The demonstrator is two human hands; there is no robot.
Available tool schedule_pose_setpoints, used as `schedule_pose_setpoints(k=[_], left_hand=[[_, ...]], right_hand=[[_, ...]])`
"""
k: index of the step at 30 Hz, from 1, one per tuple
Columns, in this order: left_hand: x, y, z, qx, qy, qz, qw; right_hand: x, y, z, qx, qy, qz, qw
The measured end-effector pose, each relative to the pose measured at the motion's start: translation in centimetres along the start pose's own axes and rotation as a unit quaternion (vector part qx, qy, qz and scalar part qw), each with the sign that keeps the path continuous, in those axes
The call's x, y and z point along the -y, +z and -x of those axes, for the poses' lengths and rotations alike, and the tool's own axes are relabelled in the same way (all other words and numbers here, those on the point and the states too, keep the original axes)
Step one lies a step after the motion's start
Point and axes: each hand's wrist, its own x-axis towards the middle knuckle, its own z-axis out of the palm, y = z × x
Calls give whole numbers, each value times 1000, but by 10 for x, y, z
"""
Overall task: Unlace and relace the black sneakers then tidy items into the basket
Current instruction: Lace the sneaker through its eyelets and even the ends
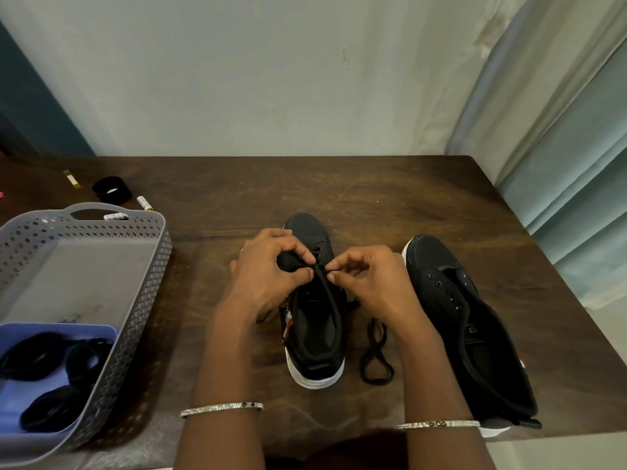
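Two black sneakers with white soles stand on the dark wooden table (373, 191). The left sneaker (317, 337) is in the middle, toe pointing away. My left hand (268, 269) grips its tongue and upper near the eyelets. My right hand (369, 276) pinches the end of a black lace (375, 354) at the eyelets; the rest of the lace trails in loops on the table beside the shoe. The right sneaker (475, 330) lies unlaced, its eyelets bare. A grey perforated basket (149, 286) stands at the left.
Inside the basket a blue tray (20, 398) holds several coiled black laces. Behind the basket lie a black round lid (112, 189), a small white tube (145, 203) and a yellow-green stick (72, 179). A curtain (559, 130) hangs at the right, near the table's right edge.
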Motion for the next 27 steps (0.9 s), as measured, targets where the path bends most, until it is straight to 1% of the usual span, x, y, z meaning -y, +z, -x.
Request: schedule_pose_setpoints(k=[3, 5, 8, 10, 15, 22, 24, 27], left_hand=[[-4, -2, 2, -20, 3, -28, 999], [-6, -4, 3, -21, 2, -42, 999], [-11, -10, 7, 4, -1, -82, 997], [-17, -13, 10, 13, 3, -110, 994], [-23, -11, 10, -9, 16, -130, 991], [-14, -3, 5, -1, 23, -85, 996], [-15, 0, 4, 7, 17, -80, 997], [-16, 4, 3, 21, -10, -103, 994]], right_hand=[[0, 2, 0, 11, 38, -24, 999], [1, 2, 1, 27, 98, -87, 991], [4, 6, 2, 31, 212, -224, 951], [6, 8, 0, 10, 254, -260, 931], [9, 8, -2, 6, 287, -266, 921], [7, 10, -7, 1, 319, -263, 911], [7, 12, -8, -3, 322, -271, 907], [4, 11, -8, -33, 321, -269, 907]])
